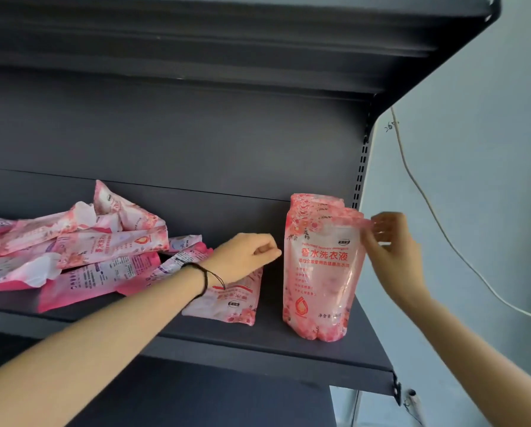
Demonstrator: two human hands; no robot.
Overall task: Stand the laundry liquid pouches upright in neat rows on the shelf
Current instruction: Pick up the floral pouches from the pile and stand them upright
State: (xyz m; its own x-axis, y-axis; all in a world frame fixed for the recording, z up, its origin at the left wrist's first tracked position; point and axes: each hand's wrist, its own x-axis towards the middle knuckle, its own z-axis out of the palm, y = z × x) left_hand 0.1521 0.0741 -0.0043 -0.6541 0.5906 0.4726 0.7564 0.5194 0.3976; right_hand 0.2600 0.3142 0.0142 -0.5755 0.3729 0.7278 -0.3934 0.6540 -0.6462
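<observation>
right hand (390, 241) is up at the far end of the shelf (258, 343), arm stretched forward from the lower right, thumb and fingertips pinching the top right corner of the front upright pouch (319, 272). the fingers are blurred, but the grip on that corner reads. left hand (248, 254) reaches in from the lower left, forearm crossing the shelf edge, knuckles up, fingers curled into the palm with nothing in them, hovering just beside the pouch's left side and not touching it. a black band (207, 278) sits on that wrist. the pink laundry liquid pouch stands near the shelf's right end, label facing out, with more upright pouches (316, 201) lined close behind it. under the left wrist one flat pouch (233, 303) lies label up, and further left a heap of pouches (88, 248) lies tumbled on the shelf. a white cable (427, 204) hangs down the wall (473, 149) on the right.
</observation>
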